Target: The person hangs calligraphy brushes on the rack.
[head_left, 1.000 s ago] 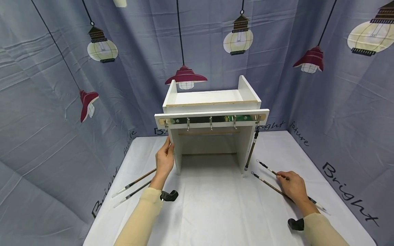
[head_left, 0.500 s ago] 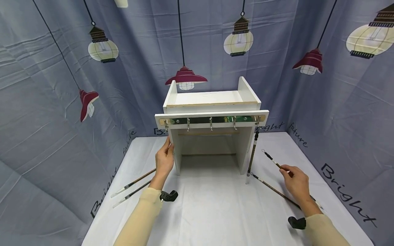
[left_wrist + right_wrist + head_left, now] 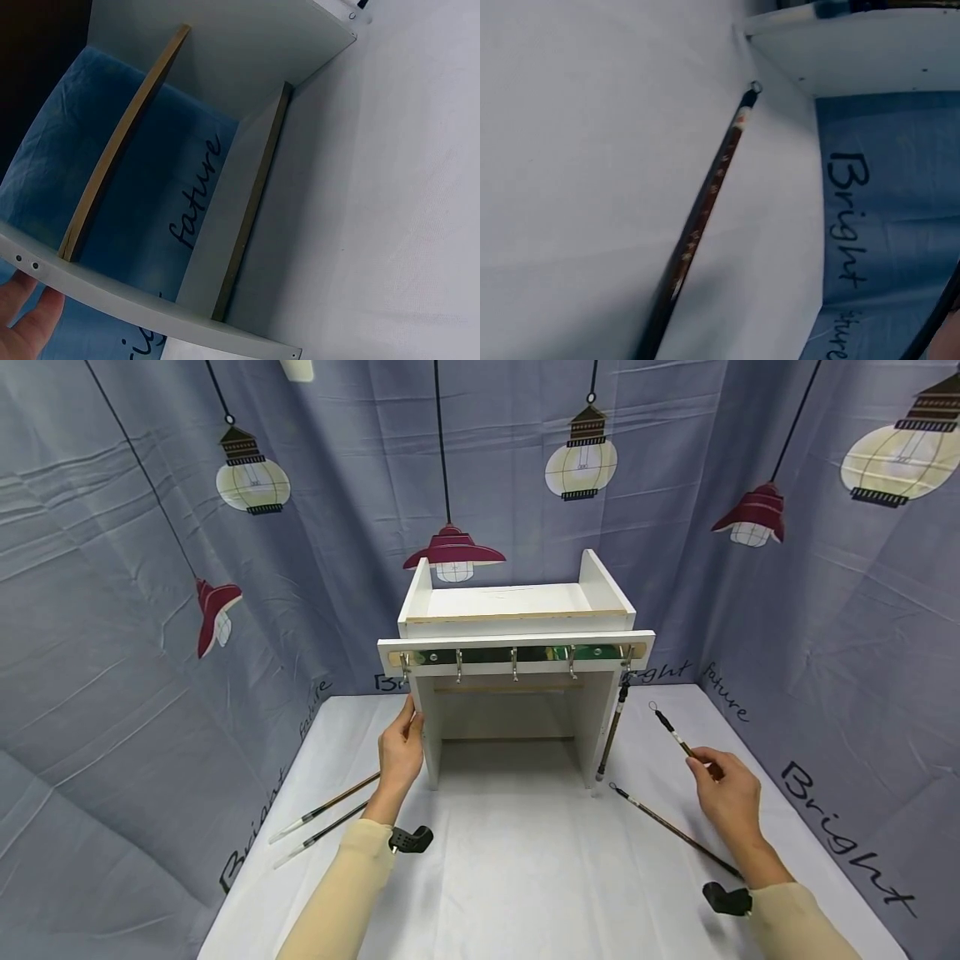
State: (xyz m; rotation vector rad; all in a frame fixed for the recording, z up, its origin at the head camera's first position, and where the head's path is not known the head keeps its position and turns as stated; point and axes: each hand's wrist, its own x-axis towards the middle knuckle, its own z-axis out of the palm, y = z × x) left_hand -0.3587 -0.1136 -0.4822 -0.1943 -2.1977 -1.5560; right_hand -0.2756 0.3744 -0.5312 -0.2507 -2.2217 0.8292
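My right hand [image 3: 726, 793] pinches a calligraphy brush [image 3: 672, 735] between thumb and fingers, raised over the table's right side. The brush's looped end points up and away. Below it another calligraphy brush [image 3: 675, 831] lies on the white cloth; it also shows in the right wrist view [image 3: 705, 202]. A third brush [image 3: 612, 731] hangs from the rightmost hook of the white shelf unit [image 3: 517, 625]. My left hand [image 3: 401, 752] touches the outer face of the unit's left side panel, fingers mostly straight; two fingertips [image 3: 41, 319] show beside the panel edge in the left wrist view.
Along the unit's front rail runs a strip with several metal hooks [image 3: 514, 662]. Two more brushes [image 3: 337, 798] lie on the table's left, partly behind my left hand. A printed blue-grey curtain [image 3: 337, 527] surrounds the white-covered table [image 3: 517, 877].
My right hand has lifted its brush off the table and moved it up and away. The hanging brush has swung slightly. My left hand stays at the panel.
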